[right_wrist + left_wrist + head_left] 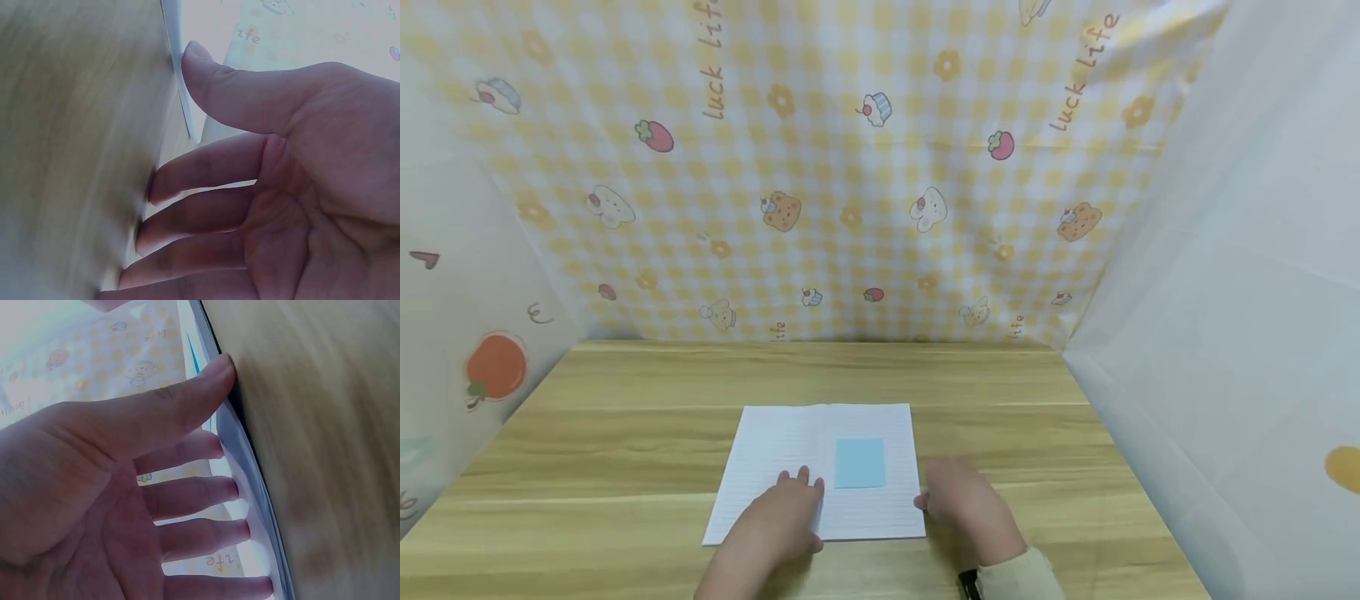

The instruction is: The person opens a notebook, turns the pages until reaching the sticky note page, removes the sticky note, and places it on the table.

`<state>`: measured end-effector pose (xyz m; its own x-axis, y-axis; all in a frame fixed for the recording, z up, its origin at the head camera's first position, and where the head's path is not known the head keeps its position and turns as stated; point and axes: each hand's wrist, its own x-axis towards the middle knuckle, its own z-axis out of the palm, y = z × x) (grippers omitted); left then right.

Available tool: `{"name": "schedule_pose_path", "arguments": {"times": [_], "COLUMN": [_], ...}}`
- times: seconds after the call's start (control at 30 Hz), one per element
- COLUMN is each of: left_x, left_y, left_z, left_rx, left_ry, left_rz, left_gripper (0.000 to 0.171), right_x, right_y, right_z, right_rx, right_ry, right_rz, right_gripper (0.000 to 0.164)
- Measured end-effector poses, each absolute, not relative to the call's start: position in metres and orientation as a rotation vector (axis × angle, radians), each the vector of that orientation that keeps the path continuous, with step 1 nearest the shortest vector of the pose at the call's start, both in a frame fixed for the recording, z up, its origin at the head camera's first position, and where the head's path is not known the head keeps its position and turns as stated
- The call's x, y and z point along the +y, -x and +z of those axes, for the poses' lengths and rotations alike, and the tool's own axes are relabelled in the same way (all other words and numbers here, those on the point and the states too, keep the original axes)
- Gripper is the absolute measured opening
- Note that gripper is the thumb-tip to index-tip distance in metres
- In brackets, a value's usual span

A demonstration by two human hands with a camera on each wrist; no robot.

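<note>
An open lined notebook (872, 521) lies flat on the table, with a blue sticky note (860, 463) on its right page. My left hand (780, 515) rests on the left page near the fold, its fingers spread and straight. In the left wrist view those fingertips (240, 530) press on the paper while the thumb lies at the notebook's near edge. Beside the right edge is my right hand (966, 504). Its thumb (199, 65) touches the notebook's edge in the right wrist view, and the other fingers rest on the tabletop, holding nothing.
The wood-grain table (625, 450) runs back to a yellow checked cloth (827, 167) with cartoon prints. Pale sheets hang on the left and right sides. A black strap (969, 583) shows by the right sleeve (1022, 577).
</note>
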<state>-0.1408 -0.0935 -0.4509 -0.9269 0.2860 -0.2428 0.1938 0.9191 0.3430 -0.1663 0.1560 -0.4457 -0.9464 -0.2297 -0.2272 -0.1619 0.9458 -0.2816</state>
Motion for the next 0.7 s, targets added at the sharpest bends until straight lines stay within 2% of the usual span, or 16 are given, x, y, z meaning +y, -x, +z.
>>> {"name": "schedule_pose_path", "arguments": {"times": [0.2,0.43,0.7], "left_x": [-0.0923,-0.0902,-0.0885], "left_y": [0.1402,0.1409,0.1421], "left_z": [-0.4528,-0.4519,-0.4482], "left_rx": [2.796,2.827,2.796], "left_ry": [-0.369,-0.387,-0.348], "left_rz": [0.447,0.43,0.437], "left_gripper": [0.08,0.077,0.076], "right_x": [0.1559,0.1563,0.1584], "right_y": [0.1634,0.1632,0.1651], "right_z": [-0.4483,-0.4486,-0.4414], "right_rx": [2.854,2.866,2.869], "right_ry": [0.27,0.24,0.235], "right_rz": [-0.35,-0.295,-0.344], "right_gripper": [0.034,0.034,0.043]}}
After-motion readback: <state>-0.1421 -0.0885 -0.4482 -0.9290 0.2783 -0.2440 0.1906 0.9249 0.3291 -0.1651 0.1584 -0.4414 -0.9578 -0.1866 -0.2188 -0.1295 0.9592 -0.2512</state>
